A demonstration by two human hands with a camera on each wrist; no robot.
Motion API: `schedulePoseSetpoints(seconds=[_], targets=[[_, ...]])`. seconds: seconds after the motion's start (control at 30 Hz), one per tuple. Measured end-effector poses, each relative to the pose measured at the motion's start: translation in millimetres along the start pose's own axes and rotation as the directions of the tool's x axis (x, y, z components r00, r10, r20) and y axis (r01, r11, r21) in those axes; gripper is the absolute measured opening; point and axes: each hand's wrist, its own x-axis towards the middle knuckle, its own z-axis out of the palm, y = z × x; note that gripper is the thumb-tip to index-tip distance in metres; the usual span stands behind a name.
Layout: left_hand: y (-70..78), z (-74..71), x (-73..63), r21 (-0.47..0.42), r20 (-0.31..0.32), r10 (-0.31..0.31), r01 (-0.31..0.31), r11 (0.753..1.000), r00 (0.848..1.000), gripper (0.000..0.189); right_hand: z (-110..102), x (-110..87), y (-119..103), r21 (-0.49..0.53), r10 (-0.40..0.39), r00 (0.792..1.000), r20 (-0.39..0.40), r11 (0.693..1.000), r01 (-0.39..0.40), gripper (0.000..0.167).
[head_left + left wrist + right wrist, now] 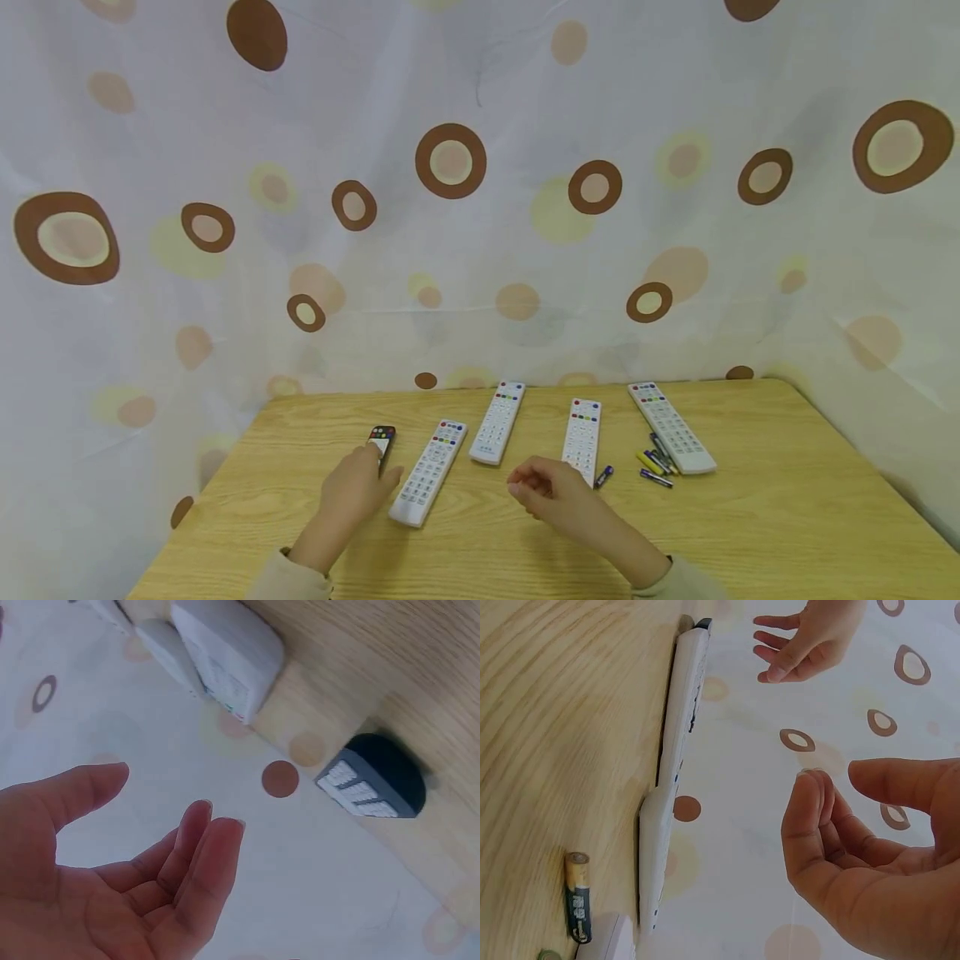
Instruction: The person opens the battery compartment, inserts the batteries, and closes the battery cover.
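Note:
My left hand (354, 487) is over a black remote control (382, 435) at the left of the table, hiding its near part. In the left wrist view that remote (375, 780) lies apart from the hand (150, 877), whose thumb and fingers are spread with nothing between them. To its right lies a white remote (429, 473). My right hand (562, 500) hovers in front of another white remote (582, 437), covering its near end. In the right wrist view the fingers of this hand (877, 855) are loosely bent, apart from the thumb, and hold nothing. A battery (577, 896) lies nearby.
Another white remote (498, 423) lies at the middle back. At the right, several small batteries (656, 477) lie beside a further white remote (672, 429). The wooden table (780, 500) meets a hanging cloth (480, 250) with printed circles at its back edge.

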Motion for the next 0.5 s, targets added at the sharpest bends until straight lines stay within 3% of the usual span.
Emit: schedulePoseSetpoints(seconds=[0.33, 0.5], targets=[[10.6, -21.3, -17.6, -0.050, -0.068, -0.001, -0.003, 0.999, 0.998, 0.037, 44.9, 44.3, -13.8, -0.058, 0.040, 0.998, -0.058, 0.997, -0.044, 0.023], [7.3, -23.7, -18.5, -0.041, -0.052, -0.008, 0.005, 0.999, 0.999, 0.039, 70.0, 69.4, -8.9, -0.162, 0.136, 0.985, -0.102, 0.975, -0.152, 0.040]])
